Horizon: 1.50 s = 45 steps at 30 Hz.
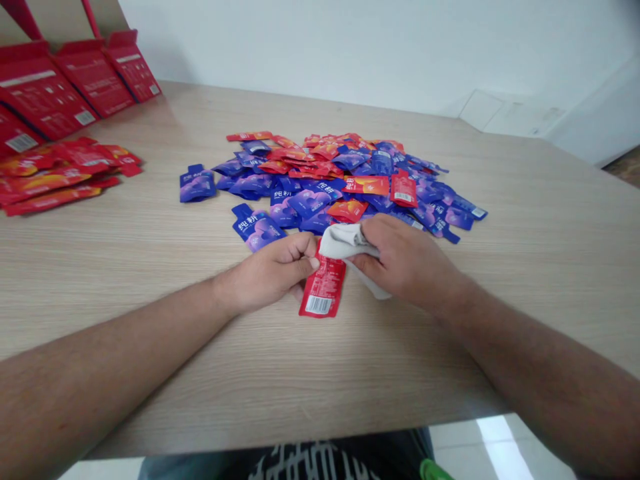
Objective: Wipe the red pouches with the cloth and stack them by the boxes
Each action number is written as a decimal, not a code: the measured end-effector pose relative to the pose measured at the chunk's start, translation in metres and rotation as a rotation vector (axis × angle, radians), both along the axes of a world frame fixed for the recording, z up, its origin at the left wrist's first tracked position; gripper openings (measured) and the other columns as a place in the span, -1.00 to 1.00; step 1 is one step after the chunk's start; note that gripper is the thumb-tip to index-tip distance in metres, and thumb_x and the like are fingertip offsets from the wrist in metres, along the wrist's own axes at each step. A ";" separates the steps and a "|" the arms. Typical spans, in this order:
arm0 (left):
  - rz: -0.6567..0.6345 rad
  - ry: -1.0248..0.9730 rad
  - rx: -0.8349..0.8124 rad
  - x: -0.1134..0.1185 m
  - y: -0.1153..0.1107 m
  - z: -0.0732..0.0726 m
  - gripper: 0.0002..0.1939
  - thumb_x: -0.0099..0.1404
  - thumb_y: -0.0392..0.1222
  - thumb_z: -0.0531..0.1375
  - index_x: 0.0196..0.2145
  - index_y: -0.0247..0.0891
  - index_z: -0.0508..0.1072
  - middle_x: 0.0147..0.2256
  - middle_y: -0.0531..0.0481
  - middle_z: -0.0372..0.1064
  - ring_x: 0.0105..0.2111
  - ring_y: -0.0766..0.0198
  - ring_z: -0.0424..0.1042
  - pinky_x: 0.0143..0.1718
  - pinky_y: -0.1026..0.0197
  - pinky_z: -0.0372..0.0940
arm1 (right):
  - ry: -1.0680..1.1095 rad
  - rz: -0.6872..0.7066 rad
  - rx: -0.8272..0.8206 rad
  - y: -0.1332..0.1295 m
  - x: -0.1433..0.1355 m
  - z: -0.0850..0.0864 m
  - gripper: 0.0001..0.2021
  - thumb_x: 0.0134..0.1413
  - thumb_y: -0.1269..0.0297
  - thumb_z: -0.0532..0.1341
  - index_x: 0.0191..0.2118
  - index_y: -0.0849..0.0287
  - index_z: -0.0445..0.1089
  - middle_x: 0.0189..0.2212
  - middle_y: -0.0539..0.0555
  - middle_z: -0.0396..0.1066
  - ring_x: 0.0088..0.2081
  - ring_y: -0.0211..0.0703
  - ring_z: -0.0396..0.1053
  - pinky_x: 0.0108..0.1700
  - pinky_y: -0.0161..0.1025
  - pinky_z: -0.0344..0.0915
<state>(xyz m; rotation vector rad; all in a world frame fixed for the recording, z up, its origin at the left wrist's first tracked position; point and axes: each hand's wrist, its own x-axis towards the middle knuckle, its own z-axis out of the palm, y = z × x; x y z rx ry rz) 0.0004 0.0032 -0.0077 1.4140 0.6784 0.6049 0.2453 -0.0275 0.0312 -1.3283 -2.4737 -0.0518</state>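
My left hand (275,270) pinches the left edge of a red sachet (324,287), which hangs over the table with its printed back and barcode towards me. A folded white cloth (345,241) is gripped in my right hand (407,260). The cloth lies against the upper end of the sachet and covers it. Just beyond both hands spreads a heap of blue-purple sachets (313,200) mixed with red and orange sachets (325,150).
Upright red cartons (95,80) with raised flaps stand at the back left. Before them lies a pile of red sachets (60,173). One blue sachet (197,185) sits apart, left of the heap. A white wall (350,53) borders the wooden table (540,267) behind.
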 end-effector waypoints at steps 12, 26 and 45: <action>0.047 -0.021 -0.025 0.001 0.000 -0.002 -0.78 0.37 -0.14 0.27 -0.34 -0.24 0.32 -0.46 0.11 0.36 -0.55 0.43 0.32 -0.53 0.38 0.25 | -0.106 0.110 -0.076 -0.007 -0.005 0.004 -0.85 0.35 0.21 0.18 -0.09 0.14 0.39 -0.17 0.13 0.43 -0.21 -0.06 0.37 -0.26 -0.20 0.18; 0.182 -0.193 -0.267 0.005 -0.002 -0.001 -0.75 0.26 -0.22 0.36 -0.31 -0.23 0.31 -0.48 0.10 0.38 -0.55 0.38 0.39 -0.57 0.39 0.29 | -0.145 0.131 -0.090 -0.018 -0.014 0.005 -0.86 0.34 0.23 0.19 -0.10 0.15 0.42 -0.18 0.13 0.44 -0.22 -0.07 0.37 -0.28 -0.18 0.15; 0.254 -0.287 -0.322 0.008 -0.001 0.001 -0.78 0.26 -0.30 0.33 -0.36 -0.25 0.30 -0.48 0.09 0.37 -0.55 0.37 0.40 -0.53 0.35 0.33 | -0.182 0.265 -0.154 -0.014 -0.012 0.002 -0.90 0.31 0.25 0.21 -0.13 0.13 0.42 -0.15 0.10 0.46 -0.21 -0.08 0.40 -0.25 -0.19 0.19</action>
